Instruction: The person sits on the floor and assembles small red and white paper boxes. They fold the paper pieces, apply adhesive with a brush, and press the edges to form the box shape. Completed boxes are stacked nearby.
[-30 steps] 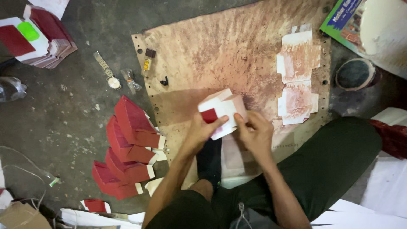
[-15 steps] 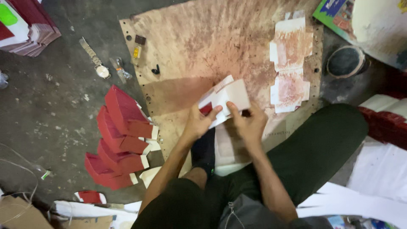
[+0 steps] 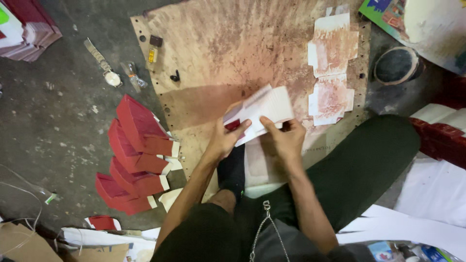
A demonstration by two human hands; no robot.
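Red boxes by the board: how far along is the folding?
Done: four folded red boxes lie in a row on the floor beside the stained board. In hand: the left hand and right hand grip a white card blank over the board. Left: two flat blanks lie at the board's edge; how many more, I cannot tell.

Grey, stained concrete floor (gritty, flecked with scraps). Laid over it, a worn brown board, blotched red. Dim light overall, brighter toward the white sheets at right.
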